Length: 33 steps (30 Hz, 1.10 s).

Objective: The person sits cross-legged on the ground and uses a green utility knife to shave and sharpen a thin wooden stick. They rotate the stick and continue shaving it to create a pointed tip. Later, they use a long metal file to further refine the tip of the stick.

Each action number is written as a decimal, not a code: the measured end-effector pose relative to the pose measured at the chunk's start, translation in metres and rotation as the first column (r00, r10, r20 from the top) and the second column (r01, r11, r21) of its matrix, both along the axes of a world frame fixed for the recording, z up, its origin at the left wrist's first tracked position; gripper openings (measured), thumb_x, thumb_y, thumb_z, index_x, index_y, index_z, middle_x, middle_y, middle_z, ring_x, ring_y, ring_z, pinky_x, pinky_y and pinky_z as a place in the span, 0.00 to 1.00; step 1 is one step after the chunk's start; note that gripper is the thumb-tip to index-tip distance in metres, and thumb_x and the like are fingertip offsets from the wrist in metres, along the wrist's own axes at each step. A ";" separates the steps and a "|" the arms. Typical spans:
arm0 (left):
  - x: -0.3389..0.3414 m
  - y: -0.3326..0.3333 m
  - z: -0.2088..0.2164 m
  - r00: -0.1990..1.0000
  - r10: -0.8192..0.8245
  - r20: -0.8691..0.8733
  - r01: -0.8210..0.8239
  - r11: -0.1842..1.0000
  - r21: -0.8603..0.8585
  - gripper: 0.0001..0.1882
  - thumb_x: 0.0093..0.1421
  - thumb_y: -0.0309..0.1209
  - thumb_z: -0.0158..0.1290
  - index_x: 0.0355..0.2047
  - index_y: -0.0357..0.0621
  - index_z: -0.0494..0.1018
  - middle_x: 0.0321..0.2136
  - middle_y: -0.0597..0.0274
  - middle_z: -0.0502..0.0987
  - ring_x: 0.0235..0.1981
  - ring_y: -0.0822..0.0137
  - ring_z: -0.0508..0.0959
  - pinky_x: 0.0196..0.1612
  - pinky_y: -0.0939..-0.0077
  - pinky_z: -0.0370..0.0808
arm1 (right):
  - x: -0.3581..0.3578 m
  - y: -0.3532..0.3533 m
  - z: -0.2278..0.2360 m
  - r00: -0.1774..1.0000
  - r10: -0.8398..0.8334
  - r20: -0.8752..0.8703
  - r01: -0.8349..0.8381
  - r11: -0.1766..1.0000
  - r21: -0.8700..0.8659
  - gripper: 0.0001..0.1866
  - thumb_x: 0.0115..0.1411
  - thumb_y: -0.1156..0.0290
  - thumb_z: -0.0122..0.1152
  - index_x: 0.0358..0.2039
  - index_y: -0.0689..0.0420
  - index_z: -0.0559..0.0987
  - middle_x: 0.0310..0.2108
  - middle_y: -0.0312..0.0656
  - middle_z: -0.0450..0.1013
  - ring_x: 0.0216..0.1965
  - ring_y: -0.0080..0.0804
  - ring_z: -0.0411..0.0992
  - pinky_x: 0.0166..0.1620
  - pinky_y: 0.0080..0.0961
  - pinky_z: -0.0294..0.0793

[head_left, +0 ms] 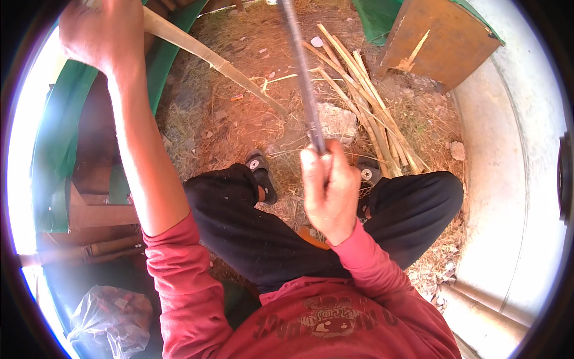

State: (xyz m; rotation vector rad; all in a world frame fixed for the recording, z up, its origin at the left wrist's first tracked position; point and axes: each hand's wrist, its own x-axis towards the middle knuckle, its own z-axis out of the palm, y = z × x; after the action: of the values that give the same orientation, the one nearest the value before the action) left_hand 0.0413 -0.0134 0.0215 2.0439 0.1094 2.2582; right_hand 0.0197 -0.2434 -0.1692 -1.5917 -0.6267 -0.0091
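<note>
High at the upper left, my left hand (103,37) is closed round a split bamboo pole (197,52). The pole slants down to the right, and its lower end meets the ground near a pale stone block (336,122). In front of me, my right hand (330,190) grips a long, dark, narrow blade (301,66), seen nearly edge-on. It points up and away past the top of the view, so its tip is out of sight. The blade passes to the right of the pole, apart from it. My fingers hide most of its handle.
A pile of split bamboo strips (382,128) lies right of the stone. Behind it leans a brown wooden board (439,45). A pale wall (508,179) curves along the right. Green sheeting (57,161) and a clear plastic bag (110,323) are on the left.
</note>
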 end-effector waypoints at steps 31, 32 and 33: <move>0.010 0.037 -0.005 0.992 0.042 0.122 -0.032 0.996 -0.080 0.14 0.62 0.38 0.58 0.37 0.37 0.77 0.23 0.58 0.80 0.21 0.70 0.77 0.30 0.74 0.75 | 0.013 0.049 -0.048 0.998 0.030 -0.053 -0.043 0.967 -0.252 0.20 0.64 0.57 0.58 0.27 0.64 0.74 0.18 0.54 0.73 0.21 0.58 0.73 0.28 0.46 0.73; 0.012 0.035 -0.003 0.990 0.066 0.122 -0.058 0.996 -0.068 0.13 0.62 0.38 0.57 0.37 0.38 0.77 0.23 0.59 0.80 0.22 0.70 0.77 0.30 0.74 0.75 | 0.022 0.053 -0.076 0.999 0.021 0.024 -0.014 0.956 -0.292 0.20 0.65 0.57 0.57 0.26 0.64 0.73 0.17 0.55 0.71 0.19 0.56 0.72 0.26 0.44 0.72; 0.012 0.052 0.002 0.963 0.220 0.157 -0.236 0.968 0.090 0.12 0.63 0.37 0.57 0.37 0.39 0.77 0.26 0.58 0.81 0.22 0.70 0.77 0.32 0.74 0.75 | 0.031 0.055 -0.106 0.995 0.014 0.101 0.020 0.945 -0.326 0.20 0.65 0.58 0.56 0.26 0.64 0.73 0.16 0.55 0.70 0.18 0.55 0.72 0.25 0.43 0.70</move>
State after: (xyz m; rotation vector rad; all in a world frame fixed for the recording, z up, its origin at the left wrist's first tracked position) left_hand 0.0536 0.0385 0.0234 1.9998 0.2286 2.5979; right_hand 0.0509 -0.1883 -0.2748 -1.9230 -0.7332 0.0123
